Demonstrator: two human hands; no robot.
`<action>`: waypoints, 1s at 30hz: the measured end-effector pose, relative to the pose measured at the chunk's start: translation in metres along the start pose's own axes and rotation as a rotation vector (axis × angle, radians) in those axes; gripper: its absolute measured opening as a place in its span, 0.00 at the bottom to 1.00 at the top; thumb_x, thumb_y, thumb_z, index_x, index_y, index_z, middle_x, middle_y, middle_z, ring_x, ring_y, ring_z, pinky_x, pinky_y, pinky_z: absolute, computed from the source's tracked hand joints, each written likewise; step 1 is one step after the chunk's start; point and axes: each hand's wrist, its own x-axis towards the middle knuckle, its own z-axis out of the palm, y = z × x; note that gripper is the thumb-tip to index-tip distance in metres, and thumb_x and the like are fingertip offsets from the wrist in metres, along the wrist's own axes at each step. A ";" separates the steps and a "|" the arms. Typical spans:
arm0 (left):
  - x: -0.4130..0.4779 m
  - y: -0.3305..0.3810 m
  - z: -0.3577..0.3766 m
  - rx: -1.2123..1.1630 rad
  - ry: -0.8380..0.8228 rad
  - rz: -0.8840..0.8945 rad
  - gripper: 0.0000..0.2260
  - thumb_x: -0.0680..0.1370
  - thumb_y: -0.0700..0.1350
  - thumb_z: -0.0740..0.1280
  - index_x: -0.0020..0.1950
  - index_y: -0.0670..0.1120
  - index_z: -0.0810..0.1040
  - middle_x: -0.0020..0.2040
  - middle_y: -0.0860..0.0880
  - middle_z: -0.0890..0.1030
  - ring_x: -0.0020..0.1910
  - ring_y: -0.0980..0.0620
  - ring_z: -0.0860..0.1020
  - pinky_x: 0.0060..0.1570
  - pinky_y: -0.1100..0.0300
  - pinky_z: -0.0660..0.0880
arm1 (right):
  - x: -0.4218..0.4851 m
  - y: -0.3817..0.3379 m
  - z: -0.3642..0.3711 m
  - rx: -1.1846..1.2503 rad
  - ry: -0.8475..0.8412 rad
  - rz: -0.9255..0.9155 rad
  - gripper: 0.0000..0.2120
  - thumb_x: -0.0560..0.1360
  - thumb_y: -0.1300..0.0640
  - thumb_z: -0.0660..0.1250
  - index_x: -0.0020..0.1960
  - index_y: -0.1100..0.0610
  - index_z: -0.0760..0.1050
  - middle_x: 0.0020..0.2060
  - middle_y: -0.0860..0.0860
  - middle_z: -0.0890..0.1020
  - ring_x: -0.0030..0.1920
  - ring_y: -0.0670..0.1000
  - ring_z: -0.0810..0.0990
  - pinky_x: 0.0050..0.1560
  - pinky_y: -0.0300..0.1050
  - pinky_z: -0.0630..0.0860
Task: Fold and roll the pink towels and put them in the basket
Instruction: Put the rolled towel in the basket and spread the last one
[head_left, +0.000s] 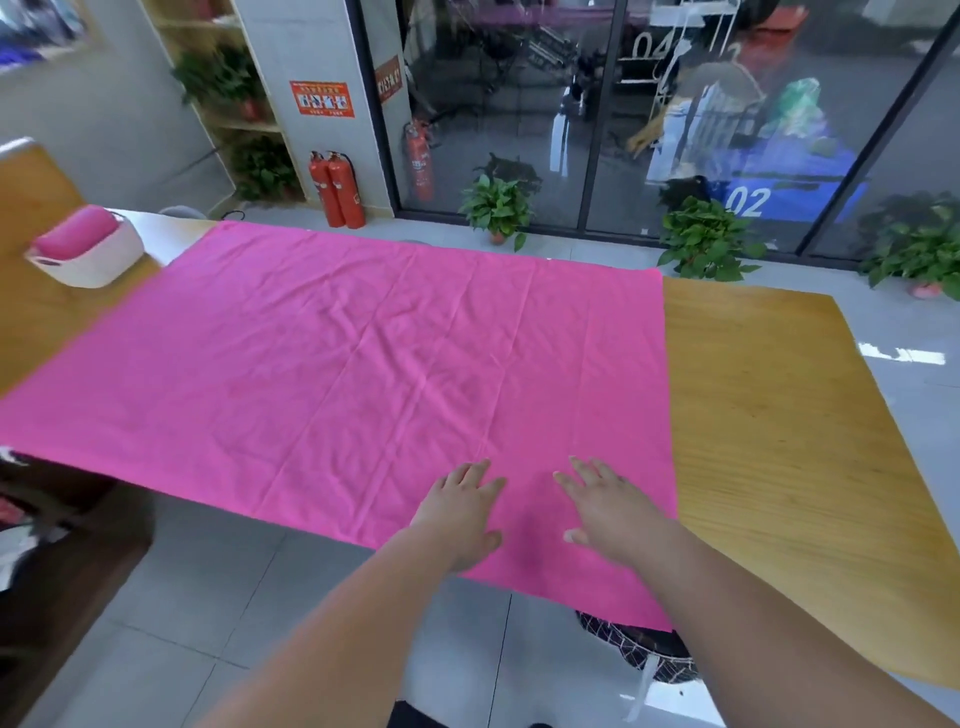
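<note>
A large pink towel (363, 364) lies spread flat over the wooden table (779, 441), with faint crease lines running across it. Near its front right part, my left hand (462, 514) and my right hand (608, 514) rest palm down on the cloth, fingers apart, holding nothing. A white basket (104, 260) stands at the far left of the table. One rolled pink towel (78, 234) lies inside it.
The right part of the table is bare wood. Behind the table are two red fire extinguishers (337, 189), potted plants (498, 208) and glass doors. A dark patterned stool (644, 649) stands under the table's near edge. Dark furniture is at the left.
</note>
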 end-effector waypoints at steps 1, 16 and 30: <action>-0.004 -0.010 -0.005 0.013 0.029 -0.024 0.35 0.82 0.57 0.65 0.85 0.52 0.53 0.85 0.44 0.50 0.83 0.41 0.52 0.81 0.42 0.53 | 0.008 -0.012 -0.009 -0.011 0.017 -0.010 0.42 0.82 0.39 0.64 0.86 0.51 0.44 0.85 0.55 0.45 0.84 0.61 0.44 0.82 0.62 0.52; -0.113 -0.282 -0.043 -0.059 0.185 -0.336 0.36 0.82 0.58 0.65 0.85 0.52 0.52 0.86 0.45 0.50 0.84 0.41 0.51 0.82 0.41 0.50 | 0.123 -0.306 -0.121 -0.019 0.160 -0.117 0.35 0.84 0.34 0.50 0.85 0.48 0.47 0.85 0.52 0.48 0.84 0.59 0.41 0.82 0.66 0.46; -0.224 -0.497 -0.059 -0.089 0.295 -0.524 0.36 0.83 0.58 0.64 0.86 0.52 0.51 0.86 0.44 0.46 0.84 0.41 0.49 0.82 0.42 0.50 | 0.197 -0.547 -0.185 -0.079 0.231 -0.251 0.35 0.84 0.34 0.49 0.85 0.48 0.47 0.85 0.53 0.47 0.84 0.60 0.41 0.82 0.66 0.46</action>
